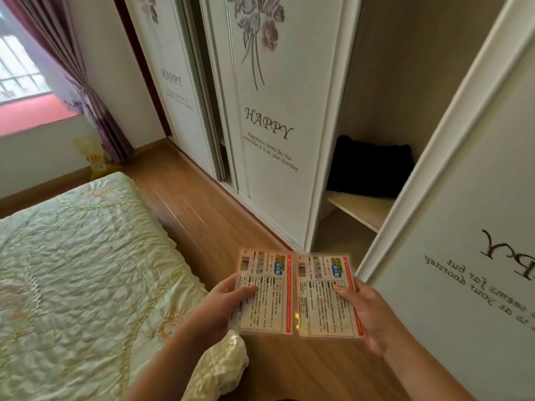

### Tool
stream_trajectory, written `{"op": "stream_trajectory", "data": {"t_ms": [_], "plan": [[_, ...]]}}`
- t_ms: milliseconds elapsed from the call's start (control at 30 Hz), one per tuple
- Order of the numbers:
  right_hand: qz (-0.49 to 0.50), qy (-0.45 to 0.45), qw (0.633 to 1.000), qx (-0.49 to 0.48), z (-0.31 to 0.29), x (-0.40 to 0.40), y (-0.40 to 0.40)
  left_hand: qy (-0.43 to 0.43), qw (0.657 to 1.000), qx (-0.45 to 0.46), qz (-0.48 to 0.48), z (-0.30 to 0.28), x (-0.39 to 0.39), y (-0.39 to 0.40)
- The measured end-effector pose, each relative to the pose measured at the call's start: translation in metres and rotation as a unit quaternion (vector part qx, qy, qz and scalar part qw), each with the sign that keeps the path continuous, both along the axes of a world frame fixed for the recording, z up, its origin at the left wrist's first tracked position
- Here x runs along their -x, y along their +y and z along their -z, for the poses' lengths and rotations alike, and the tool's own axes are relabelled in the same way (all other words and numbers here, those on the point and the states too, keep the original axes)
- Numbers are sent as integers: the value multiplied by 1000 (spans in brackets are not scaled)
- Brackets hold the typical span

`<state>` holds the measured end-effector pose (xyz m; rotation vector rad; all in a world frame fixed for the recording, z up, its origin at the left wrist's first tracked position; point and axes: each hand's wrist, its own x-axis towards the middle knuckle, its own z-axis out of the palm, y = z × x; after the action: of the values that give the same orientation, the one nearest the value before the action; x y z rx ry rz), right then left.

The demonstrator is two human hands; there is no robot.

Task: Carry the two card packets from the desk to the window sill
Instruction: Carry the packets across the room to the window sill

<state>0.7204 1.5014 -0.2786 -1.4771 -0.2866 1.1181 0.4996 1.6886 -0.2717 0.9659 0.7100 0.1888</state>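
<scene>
The two card packets are in the air at about 5 o'clock in the head view, held flat and side by side with their inner edges touching or just overlapping: the left packet (265, 290) is pinched by the left hand (224, 306), thumb on the printed face and fingers hidden beneath, and the right packet (325, 295) is gripped the same way by the right hand (369, 316). The window sill (31, 114) lies far off at 10 o'clock, beyond the bed (81, 270) and beside the tied curtain (86, 91). The carry looks roughly midway. To do it well, the person should probably keep both pinches firm on the slick wrappers, walk the strip of wooden floor (202, 215) between the bed and the wardrobe door (269, 117), and hold the packets level, clear of the open door at 3 o'clock.
</scene>
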Motion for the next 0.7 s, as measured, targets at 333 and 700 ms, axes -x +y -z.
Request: {"op": "stream_trajectory", "data": {"t_ms": [333, 700], "plan": [[-39, 15, 999, 4, 17, -103, 97, 27, 999, -16, -31, 3, -86, 78], [-118, 40, 992, 12, 17, -201, 213, 43, 992, -25, -118, -7, -163, 153]]}}
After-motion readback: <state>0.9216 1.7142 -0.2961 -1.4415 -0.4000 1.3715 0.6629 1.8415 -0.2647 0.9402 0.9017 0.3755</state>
